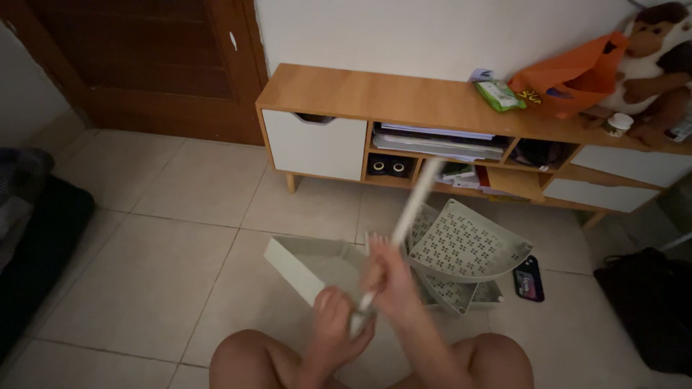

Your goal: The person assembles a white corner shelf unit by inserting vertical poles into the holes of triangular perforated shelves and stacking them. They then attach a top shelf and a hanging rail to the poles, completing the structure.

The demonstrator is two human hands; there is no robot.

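Pale tiled floor (166, 238), dim room | low wooden sideboard (375, 97) against white wall | both hands, left hand (333, 320) and right hand (386, 277), clamped on a blurred white rod (412, 202), perhaps plastic | perforated shelf trays (465, 245) just beyond, on floor

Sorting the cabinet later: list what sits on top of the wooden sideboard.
On the wooden sideboard sit a green wipes pack, an orange bag, a stuffed monkey and a small white-lidded jar. The bag and monkey hide whatever is behind them.
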